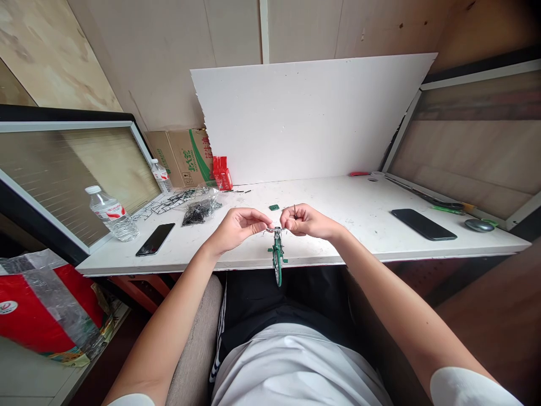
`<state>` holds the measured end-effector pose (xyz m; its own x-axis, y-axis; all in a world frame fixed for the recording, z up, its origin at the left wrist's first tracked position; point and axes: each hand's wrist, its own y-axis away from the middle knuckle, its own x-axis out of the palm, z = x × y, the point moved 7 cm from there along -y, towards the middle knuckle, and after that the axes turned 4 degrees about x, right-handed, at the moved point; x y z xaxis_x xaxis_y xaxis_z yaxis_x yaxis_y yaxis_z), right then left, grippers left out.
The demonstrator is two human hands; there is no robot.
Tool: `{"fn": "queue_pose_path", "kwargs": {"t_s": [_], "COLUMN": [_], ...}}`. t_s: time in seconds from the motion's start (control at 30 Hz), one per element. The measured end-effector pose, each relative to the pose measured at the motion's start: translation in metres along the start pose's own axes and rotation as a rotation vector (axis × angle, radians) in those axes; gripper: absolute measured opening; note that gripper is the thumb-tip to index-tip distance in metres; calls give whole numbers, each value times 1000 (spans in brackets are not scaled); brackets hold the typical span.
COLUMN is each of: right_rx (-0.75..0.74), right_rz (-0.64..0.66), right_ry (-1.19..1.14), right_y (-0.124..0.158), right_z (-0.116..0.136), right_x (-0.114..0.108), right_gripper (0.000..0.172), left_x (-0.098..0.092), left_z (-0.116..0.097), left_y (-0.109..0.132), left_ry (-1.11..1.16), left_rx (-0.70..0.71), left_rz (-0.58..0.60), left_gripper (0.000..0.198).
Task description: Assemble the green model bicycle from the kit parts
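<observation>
A small green model bicycle hangs at the table's front edge, its handlebar toward the table and a wheel pointing down at my lap. My left hand is closed, thumb and fingertips pinching the left end of the handlebar. On the other side, my right hand is closed at the handlebar's right end. A thin dark thing shows among the right fingers, too small to name. Just beyond the hands, a little green piece lies flat on the white table.
Left on the table are a phone, water bottles, a bag of black parts and black part frames. A carton and red box stand behind. To the right lie another phone and a mouse.
</observation>
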<state>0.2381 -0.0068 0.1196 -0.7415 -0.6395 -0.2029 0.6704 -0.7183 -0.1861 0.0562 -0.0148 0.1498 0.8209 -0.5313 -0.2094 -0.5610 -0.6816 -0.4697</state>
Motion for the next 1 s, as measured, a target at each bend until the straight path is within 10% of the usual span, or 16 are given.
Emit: {"fn": "queue_pose_path", "kwargs": {"t_s": [1.0], "right_rx": [13], "right_rz": [-41], "right_ry": [9], "right_y": [0], "right_z": [1], "right_x": [-1], "right_gripper": [40], "left_x": [-4], "left_z": [4], "left_y": [-1], "left_ry": [4], "left_rx": [6], "left_rz": [-69], "left_gripper": [30]}}
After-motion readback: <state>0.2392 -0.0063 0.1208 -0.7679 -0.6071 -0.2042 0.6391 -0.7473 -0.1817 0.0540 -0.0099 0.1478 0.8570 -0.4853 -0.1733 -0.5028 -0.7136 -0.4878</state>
